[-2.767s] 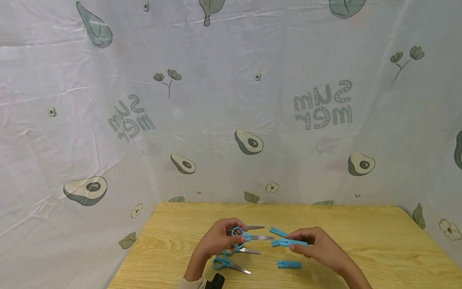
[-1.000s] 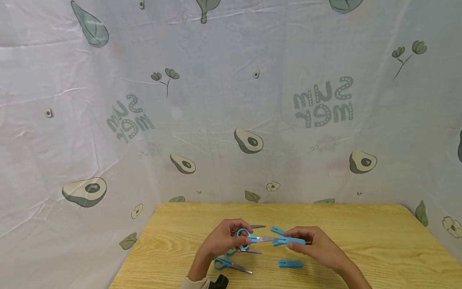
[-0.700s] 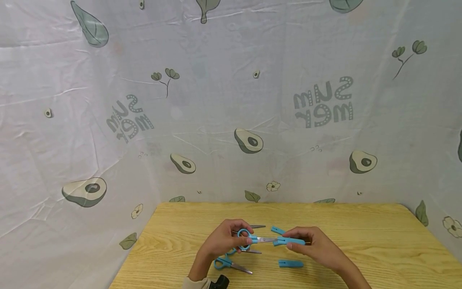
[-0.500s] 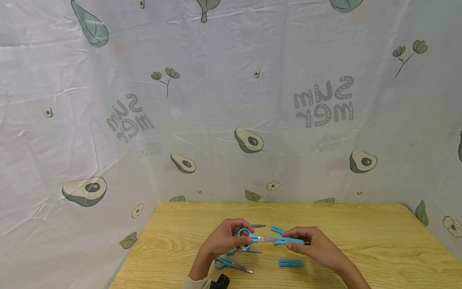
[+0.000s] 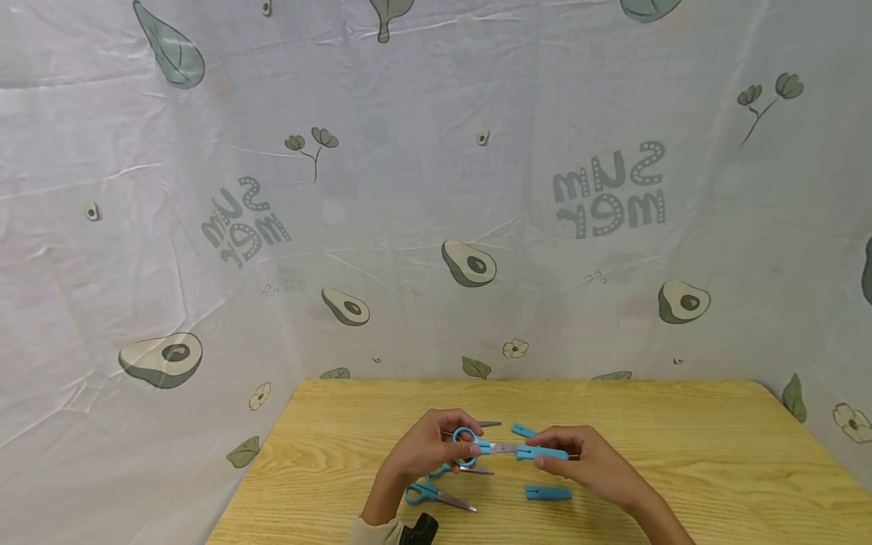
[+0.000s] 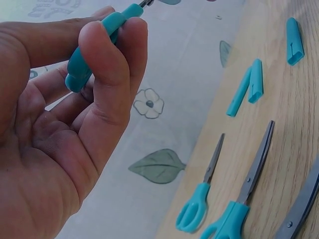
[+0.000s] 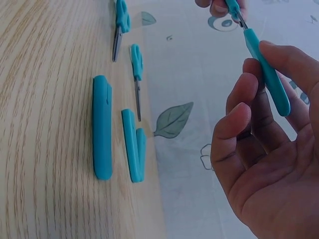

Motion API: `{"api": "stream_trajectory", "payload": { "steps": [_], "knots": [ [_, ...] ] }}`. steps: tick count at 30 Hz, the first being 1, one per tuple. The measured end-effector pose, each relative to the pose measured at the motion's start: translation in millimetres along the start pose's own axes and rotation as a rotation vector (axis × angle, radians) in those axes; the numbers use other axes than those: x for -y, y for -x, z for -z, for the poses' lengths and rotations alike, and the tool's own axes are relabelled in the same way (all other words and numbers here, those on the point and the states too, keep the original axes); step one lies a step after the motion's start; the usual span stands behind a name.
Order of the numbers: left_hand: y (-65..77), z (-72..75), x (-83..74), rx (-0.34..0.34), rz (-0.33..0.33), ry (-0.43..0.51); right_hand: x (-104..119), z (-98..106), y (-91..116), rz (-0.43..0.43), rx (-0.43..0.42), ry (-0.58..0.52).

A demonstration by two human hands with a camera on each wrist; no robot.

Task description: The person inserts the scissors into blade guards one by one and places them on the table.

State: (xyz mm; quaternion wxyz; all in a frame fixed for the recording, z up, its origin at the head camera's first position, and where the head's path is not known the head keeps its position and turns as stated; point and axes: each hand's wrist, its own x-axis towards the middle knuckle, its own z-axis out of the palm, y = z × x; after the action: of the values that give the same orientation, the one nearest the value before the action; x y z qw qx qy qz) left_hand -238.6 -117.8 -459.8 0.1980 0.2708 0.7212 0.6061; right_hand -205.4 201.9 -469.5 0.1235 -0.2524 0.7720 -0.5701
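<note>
In the head view my left hand (image 5: 431,448) holds a pair of light-blue-handled scissors (image 5: 484,448) by the finger loops, blades pointing right. My right hand (image 5: 593,463) pinches a blue blade cover (image 5: 543,453) between thumb and fingers, above the table. Part of the blades is inside the cover's mouth; a short length of metal shows between cover and handles. The right wrist view shows the cover (image 7: 269,74) in line with the scissors, its rounded end toward the palm. Seen from the left wrist, the fingertips press the blue handle (image 6: 113,25).
Three more scissors lie on the wooden table (image 5: 681,431), among them the nearest scissors (image 5: 422,492). To their right lie three loose covers: a single cover (image 5: 548,493) in front, and two covers (image 7: 130,144) touching farther back. A printed curtain (image 5: 409,189) hangs behind.
The left hand has moved right with the scissors, and the blades have gone from outside the cover to partly inside it. The right hand has shifted slightly left.
</note>
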Motion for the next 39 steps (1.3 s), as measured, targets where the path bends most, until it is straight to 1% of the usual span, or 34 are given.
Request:
{"api": "stream_trajectory", "payload": {
  "steps": [5,12,22,29,39],
  "knots": [
    [-0.2,-0.5,-0.5,-0.006,0.007,-0.004,0.1,-1.2,-0.6,-0.007,-0.002,-0.013],
    [-1.9,0.6,-1.8,0.006,0.014,0.001,1.8,-2.9,-1.7,-0.017,-0.016,0.001],
    [-2.0,-0.4,-2.2,0.010,0.027,0.020,1.8,-5.0,-3.7,0.001,-0.012,-0.005],
    [-1.8,-3.2,-4.6,0.016,0.003,0.024,2.1,-8.0,-5.4,0.019,-0.017,0.002],
    [-4.5,-4.2,-2.3,0.028,-0.011,0.001,3.0,-9.0,-4.8,0.015,-0.018,-0.012]
  ]
}}
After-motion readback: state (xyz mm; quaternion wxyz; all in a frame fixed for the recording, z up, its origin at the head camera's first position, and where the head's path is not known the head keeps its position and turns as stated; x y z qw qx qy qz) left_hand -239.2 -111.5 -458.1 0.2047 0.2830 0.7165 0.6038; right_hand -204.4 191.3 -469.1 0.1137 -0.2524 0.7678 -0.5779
